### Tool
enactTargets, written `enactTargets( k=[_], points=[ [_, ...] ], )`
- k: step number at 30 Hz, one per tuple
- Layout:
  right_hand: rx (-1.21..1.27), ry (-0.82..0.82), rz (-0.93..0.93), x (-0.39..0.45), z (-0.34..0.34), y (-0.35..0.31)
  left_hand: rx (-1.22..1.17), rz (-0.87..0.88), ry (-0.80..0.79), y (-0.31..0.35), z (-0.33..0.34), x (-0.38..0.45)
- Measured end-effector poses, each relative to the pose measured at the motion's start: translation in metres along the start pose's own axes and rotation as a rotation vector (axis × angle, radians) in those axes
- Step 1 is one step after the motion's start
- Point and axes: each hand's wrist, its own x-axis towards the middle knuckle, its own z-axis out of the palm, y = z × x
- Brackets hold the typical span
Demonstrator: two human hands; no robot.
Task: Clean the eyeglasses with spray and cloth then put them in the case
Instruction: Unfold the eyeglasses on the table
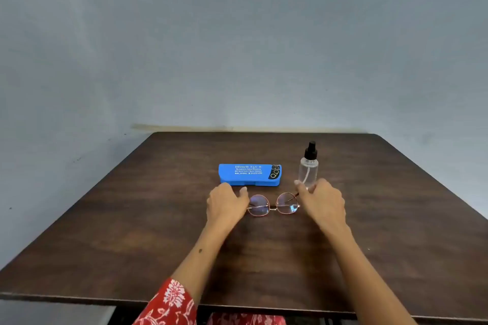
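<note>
Currently both hands, left hand (226,203) and right hand (322,199), flank the eyeglasses (273,204) on the worktop (132,219), fingers loosely curled, grasping nothing; the right could topple the spray bottle (308,166) just behind

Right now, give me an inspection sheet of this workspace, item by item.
Surface: dark wooden table, against a plain grey wall.
Job's things: round-framed eyeglasses lie lenses toward the camera; closed blue case just behind them; clear spray bottle with black nozzle stands upright right of the case. No cloth seen.
Clutter: nothing seen.
Hands: left hand at the glasses' left end, right hand at their right end, fingers curled; whether either grips the frame cannot be told.
Cables: nothing seen.
Surroundings: red floral sleeve at the bottom edge.
</note>
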Motion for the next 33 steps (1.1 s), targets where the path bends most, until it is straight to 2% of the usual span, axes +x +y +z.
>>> enactTargets(
  k=[4,8,12,16,18,21,29,33],
  points=[
    [0.057,-0.129,0.127,0.005,0.004,-0.001,-0.145,-0.125,-0.074,0.001,0.001,-0.001],
    [0.130,-0.170,0.112,0.007,0.009,0.001,-0.303,-0.186,-0.071,0.006,0.007,-0.003],
    [0.370,-0.231,0.178,0.013,0.008,0.012,-0.473,-0.283,-0.128,0.002,0.009,-0.001],
    [0.494,-0.330,0.202,0.011,0.001,0.020,-0.590,-0.314,-0.138,0.001,0.012,-0.002],
    [0.567,-0.380,0.222,0.008,0.001,0.022,-0.606,-0.313,-0.160,0.003,0.013,-0.003],
    [0.617,-0.363,0.225,0.004,0.002,0.025,-0.622,-0.292,-0.168,0.004,0.015,-0.006],
    [0.412,-0.339,0.122,0.013,-0.005,0.018,-0.639,-0.192,-0.209,-0.001,0.015,-0.005],
    [0.481,-0.384,0.167,0.018,-0.005,0.018,-0.644,-0.147,-0.213,-0.002,0.013,-0.004]
  ],
)
